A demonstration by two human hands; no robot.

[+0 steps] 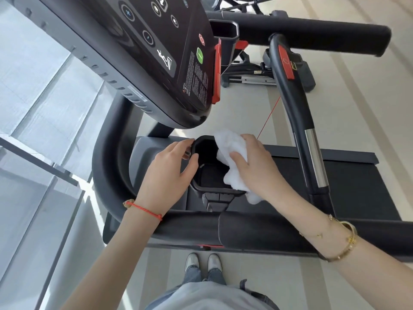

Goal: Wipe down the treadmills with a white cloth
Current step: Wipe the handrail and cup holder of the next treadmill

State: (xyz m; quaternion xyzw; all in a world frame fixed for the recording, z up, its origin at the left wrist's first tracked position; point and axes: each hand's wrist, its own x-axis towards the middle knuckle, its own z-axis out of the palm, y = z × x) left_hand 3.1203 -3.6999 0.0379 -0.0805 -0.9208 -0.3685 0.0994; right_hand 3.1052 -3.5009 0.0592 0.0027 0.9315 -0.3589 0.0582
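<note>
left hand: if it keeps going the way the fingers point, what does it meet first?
The left hand points up and right across the black cup holder, whose near rim it already grips. Going on, it would probably meet the white cloth held by the right hand at the far rim; depth is unclear.

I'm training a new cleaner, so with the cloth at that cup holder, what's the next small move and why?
Probably push the white cloth down into the cup holder and sweep round its floor. The right hand grips the cloth over the right rim only, the left hand steadies the left rim, and the dark bottom lies uncovered.
</note>
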